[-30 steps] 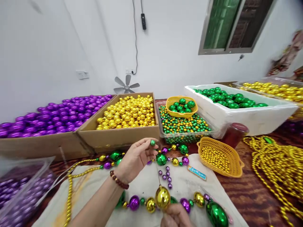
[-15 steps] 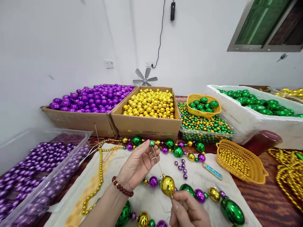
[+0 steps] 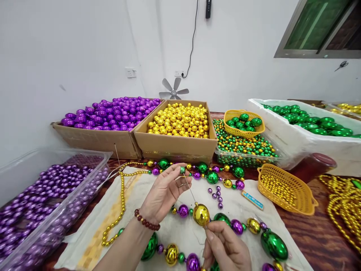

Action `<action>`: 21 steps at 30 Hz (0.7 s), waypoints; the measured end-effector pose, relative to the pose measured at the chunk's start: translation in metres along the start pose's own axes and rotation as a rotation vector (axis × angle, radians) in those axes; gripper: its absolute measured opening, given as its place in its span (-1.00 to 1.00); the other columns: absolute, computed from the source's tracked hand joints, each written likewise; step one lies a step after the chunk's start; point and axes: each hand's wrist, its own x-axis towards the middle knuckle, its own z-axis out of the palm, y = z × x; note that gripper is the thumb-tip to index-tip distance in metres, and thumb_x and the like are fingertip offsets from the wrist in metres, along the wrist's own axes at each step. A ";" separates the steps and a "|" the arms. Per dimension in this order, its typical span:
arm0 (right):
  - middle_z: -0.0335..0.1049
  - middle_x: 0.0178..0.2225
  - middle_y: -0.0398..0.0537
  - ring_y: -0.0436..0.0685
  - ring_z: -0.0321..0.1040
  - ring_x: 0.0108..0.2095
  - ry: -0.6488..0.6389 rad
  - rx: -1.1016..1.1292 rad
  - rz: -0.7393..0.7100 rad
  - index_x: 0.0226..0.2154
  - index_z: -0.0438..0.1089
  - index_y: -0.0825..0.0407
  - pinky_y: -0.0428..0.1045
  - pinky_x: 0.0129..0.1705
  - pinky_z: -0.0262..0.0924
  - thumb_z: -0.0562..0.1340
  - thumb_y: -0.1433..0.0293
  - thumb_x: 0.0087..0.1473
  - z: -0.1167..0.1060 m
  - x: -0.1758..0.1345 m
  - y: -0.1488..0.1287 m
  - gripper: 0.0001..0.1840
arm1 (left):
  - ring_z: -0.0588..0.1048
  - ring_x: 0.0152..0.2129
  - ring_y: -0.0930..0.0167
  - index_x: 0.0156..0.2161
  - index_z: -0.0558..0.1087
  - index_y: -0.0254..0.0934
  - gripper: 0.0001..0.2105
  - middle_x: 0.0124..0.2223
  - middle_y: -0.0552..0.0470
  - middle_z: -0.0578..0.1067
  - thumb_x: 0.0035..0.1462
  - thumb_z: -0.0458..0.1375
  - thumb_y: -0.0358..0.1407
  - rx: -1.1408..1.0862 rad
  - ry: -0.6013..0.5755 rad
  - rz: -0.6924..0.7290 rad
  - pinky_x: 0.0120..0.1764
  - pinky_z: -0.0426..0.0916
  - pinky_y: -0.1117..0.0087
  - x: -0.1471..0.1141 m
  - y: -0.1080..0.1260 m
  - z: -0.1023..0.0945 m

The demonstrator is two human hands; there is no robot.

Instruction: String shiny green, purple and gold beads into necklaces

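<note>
My left hand, with a brown bead bracelet at the wrist, pinches a small green bead at the upper end of a thin needle. Lower on that needle sits a large shiny gold bead. Just under the gold bead, my right hand pinches the needle's lower part between thumb and fingertips. Behind and below the hands, a strand of big beads lies on the cloth, with a purple bead and a large green bead among them.
Boxes of purple balls and gold balls stand at the back. A clear tub of purple beads is left. On the right are a yellow basket, a blue-labelled cutter and a white foam box. An upright needle stands back left.
The view has shifted slightly. Both hands keep their grips, with the green bead still at the needle's upper end and the gold bead below it.
</note>
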 end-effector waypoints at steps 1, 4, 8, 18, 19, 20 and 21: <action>0.35 -0.68 -0.14 -0.03 0.28 -0.72 0.003 0.006 -0.004 -0.33 0.37 0.10 -0.17 -0.65 0.18 0.22 0.07 0.10 0.001 0.002 -0.003 -0.60 | 0.52 -0.33 0.41 -0.08 0.45 -0.31 -0.80 -0.22 -0.06 0.51 0.19 0.16 -0.34 0.028 -0.014 0.000 -0.16 0.41 0.34 -0.002 -0.002 0.001; 0.40 -0.58 -0.12 0.02 0.37 -0.60 0.033 -0.005 -0.026 -0.10 0.33 0.11 -0.12 -0.53 0.30 0.20 0.15 0.15 0.004 0.010 -0.013 -0.60 | 0.50 -0.28 0.36 -0.11 0.47 -0.33 -0.81 -0.23 -0.09 0.49 0.20 0.14 -0.33 0.056 -0.057 -0.044 -0.20 0.40 0.35 -0.011 -0.015 0.007; 0.42 -0.48 -0.16 -0.03 0.30 -0.62 -0.004 -0.177 -0.119 0.22 0.05 0.07 -0.11 -0.48 0.29 0.09 0.22 0.24 0.010 0.020 -0.015 -0.44 | 0.49 -0.27 0.33 -0.15 0.45 -0.30 -0.79 -0.19 -0.09 0.46 0.22 0.10 -0.20 -0.052 -0.030 -0.084 -0.44 0.34 0.47 -0.020 -0.040 0.017; 0.45 -0.29 -0.06 -0.06 0.27 -0.56 0.061 -0.138 -0.069 0.06 0.33 0.01 -0.14 -0.53 0.23 0.24 0.19 0.13 -0.030 0.041 -0.022 -0.54 | 0.27 -0.63 0.52 -0.39 0.46 -0.31 -0.79 -0.55 0.13 0.31 0.19 0.05 -0.27 0.637 -0.088 0.093 -0.58 0.14 0.51 -0.005 -0.070 0.030; 0.42 -0.42 -0.12 -0.06 0.23 -0.59 0.039 -0.091 -0.071 -0.04 0.40 0.03 -0.15 -0.54 0.19 0.27 0.21 0.11 -0.038 0.048 -0.025 -0.62 | 0.28 -0.61 0.52 -0.45 0.44 -0.31 -0.79 -0.55 0.12 0.33 0.17 0.04 -0.32 0.788 -0.161 0.131 -0.54 0.16 0.50 -0.004 -0.069 0.031; 0.36 -0.54 -0.18 -0.07 0.20 -0.60 0.017 -0.035 -0.073 -0.13 0.45 0.05 -0.17 -0.56 0.15 0.29 0.24 0.10 -0.044 0.055 -0.028 -0.69 | 0.29 -0.59 0.51 -0.50 0.42 -0.31 -0.77 -0.54 0.11 0.34 0.17 0.04 -0.36 0.919 -0.218 0.183 -0.49 0.16 0.49 -0.003 -0.069 0.032; 0.31 -0.60 -0.21 -0.08 0.18 -0.62 0.014 0.029 -0.078 -0.21 0.48 0.06 -0.18 -0.57 0.12 0.31 0.27 0.08 -0.050 0.062 -0.031 -0.76 | 0.29 -0.57 0.51 -0.52 0.40 -0.31 -0.76 -0.54 0.11 0.35 0.16 0.03 -0.39 1.028 -0.259 0.238 -0.45 0.16 0.49 -0.002 -0.067 0.033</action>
